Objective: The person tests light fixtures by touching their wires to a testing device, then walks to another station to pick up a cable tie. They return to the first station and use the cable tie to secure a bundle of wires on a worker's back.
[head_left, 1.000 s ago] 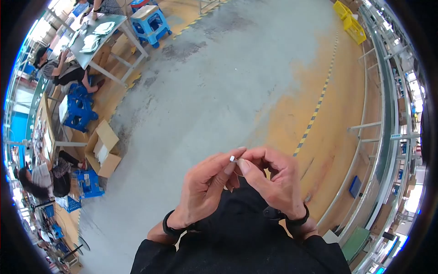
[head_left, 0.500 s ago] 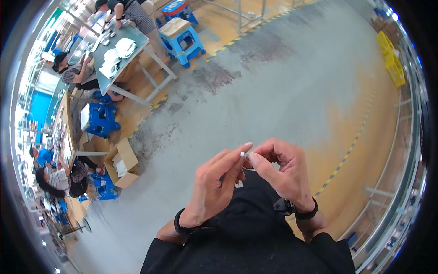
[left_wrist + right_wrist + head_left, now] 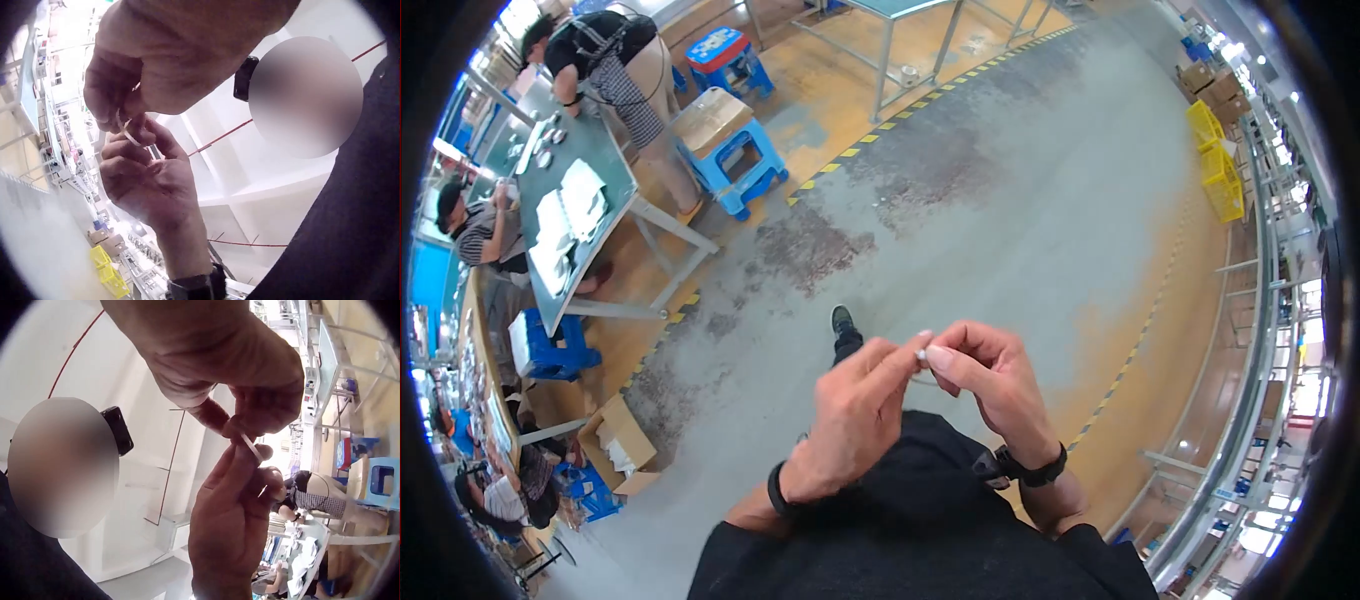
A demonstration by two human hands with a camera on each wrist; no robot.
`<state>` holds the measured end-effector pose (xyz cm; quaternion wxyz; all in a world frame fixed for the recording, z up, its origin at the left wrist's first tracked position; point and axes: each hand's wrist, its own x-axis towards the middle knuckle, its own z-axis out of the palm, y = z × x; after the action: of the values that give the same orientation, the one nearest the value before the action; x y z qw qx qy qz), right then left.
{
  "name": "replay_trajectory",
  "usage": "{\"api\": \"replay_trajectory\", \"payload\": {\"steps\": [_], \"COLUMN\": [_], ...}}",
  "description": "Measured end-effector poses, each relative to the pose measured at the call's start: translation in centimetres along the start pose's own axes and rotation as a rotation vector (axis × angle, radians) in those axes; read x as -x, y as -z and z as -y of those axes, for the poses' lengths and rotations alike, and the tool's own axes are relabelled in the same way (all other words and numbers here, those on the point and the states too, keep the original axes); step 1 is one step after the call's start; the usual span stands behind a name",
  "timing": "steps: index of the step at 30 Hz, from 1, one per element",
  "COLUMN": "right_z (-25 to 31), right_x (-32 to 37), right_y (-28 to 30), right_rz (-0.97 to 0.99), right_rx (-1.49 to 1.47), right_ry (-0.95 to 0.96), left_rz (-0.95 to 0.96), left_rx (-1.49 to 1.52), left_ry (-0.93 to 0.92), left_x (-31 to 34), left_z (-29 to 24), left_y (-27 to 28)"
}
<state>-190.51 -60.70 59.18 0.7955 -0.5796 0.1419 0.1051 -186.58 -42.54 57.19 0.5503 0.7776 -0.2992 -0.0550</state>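
Note:
In front of the dark-clothed torso my two hands meet at the fingertips. Between them is a small white piece (image 3: 921, 354), mostly covered by fingers. From below it shows as a thin, pale strip (image 3: 129, 132), also a narrow strip (image 3: 252, 447) in the right wrist view. My left hand (image 3: 855, 400) pinches it between thumb and fingers. From the other side my right hand (image 3: 990, 375) pinches it, thumb pressed toward the forefinger. Its exact kind is hidden by the fingers.
Below lies a grey floor with a dark shoe (image 3: 841, 318) stepping on it. On the left are a green-topped table (image 3: 615, 165) with white cloth-like pieces, people working, blue stools (image 3: 745, 165) and an open carton (image 3: 632, 440). Yellow crates (image 3: 1222, 180) stand by the conveyor on the right.
The view has shifted over the floor, and a shoe has come into sight. My left hand has turned, its back now facing up more. The white piece stays between both hands' fingertips.

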Motion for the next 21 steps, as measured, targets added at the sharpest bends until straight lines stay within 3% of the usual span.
{"api": "replay_trajectory", "payload": {"steps": [6, 12, 18, 21], "right_z": [6.8, 11.6, 17.1, 21.4], "right_x": [-14.5, -29.1, -47.5, -54.6], "right_y": [0.5, 2.5, 6.1, 8.0], "right_rz": [-0.024, 0.085, 0.184, 0.297], "right_rx": [-0.153, -0.167, -0.152, -0.174], "right_ry": [0.055, 0.05, 0.009, -0.035], "left_rz": [0.041, -0.094, -0.184, -0.312], "left_rx": [-0.224, -0.37, -0.525, -0.489], "left_ry": [-0.108, -0.21, -0.197, -0.077], "left_x": [-16.9, -30.2, -44.6, -52.1], "left_z": [3.8, 9.6, 16.9, 17.8], "left_y": [6.2, 8.9, 10.5, 11.2]}}
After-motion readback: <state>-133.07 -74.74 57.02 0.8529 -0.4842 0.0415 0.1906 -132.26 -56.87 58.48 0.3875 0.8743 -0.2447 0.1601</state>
